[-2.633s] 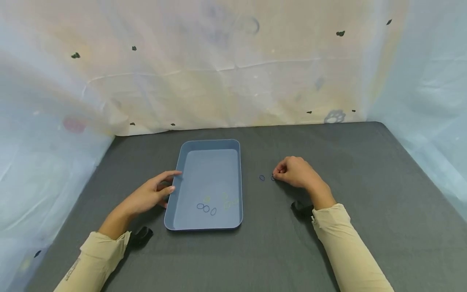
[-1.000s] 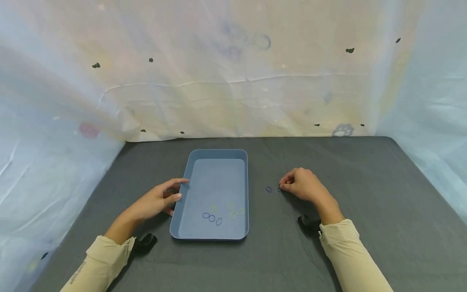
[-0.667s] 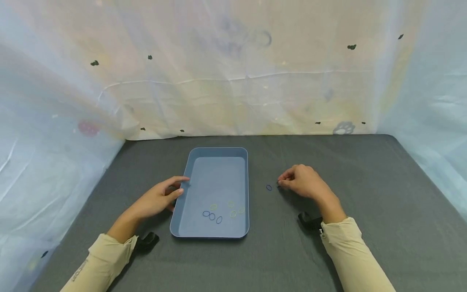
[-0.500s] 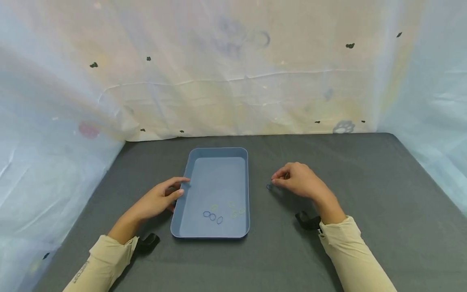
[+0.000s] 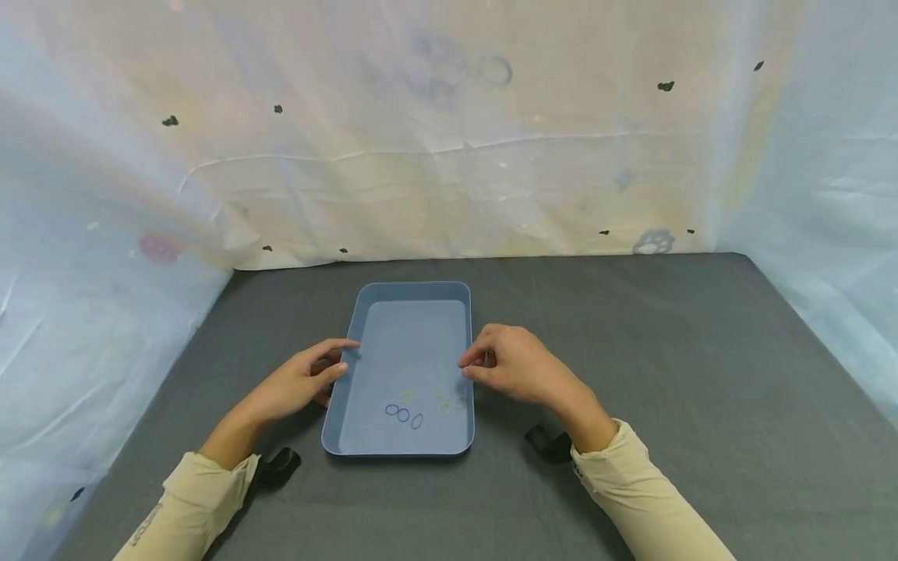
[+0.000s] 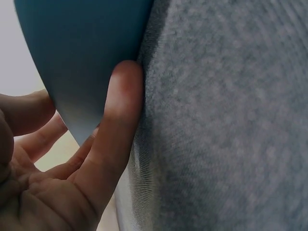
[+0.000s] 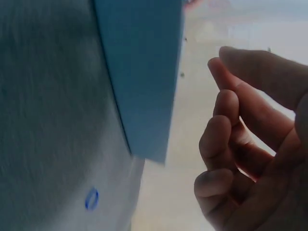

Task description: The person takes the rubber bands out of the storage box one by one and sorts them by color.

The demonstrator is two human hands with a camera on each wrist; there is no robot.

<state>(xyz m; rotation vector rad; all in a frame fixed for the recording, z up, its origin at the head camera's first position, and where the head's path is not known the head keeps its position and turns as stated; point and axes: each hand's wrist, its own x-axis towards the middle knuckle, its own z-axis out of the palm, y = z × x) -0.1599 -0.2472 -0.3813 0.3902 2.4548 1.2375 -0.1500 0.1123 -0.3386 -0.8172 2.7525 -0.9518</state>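
A blue-grey rectangular tray (image 5: 414, 343) stands on the table. My left hand (image 5: 305, 378) grips its left wall, index finger and thumb over the rim; in the left wrist view other fingers press the outer wall. My right hand (image 5: 515, 362) hovers at the tray's right rim, thumb and index fingertips pinched on a small blue rubber band that the fingers almost wholly hide. Inside the tray lie blue rubber bands (image 5: 397, 412) and several pale yellow bands (image 5: 443, 408), near the front. Another blue band (image 7: 88, 199) lies on the table in the right wrist view; the hand covers it in the head view.
Dark grey cloth covers the table (image 5: 631, 327). A pale patterned curtain (image 5: 435, 195) hangs behind and at both sides. Black straps (image 5: 279, 467) sit at both wrists, next to the beige sleeves (image 5: 199, 499).
My right hand has taken up one blue rubber band from the table and moved left to the tray's rim. The left hand keeps its place on the tray. The head view has shifted slightly.
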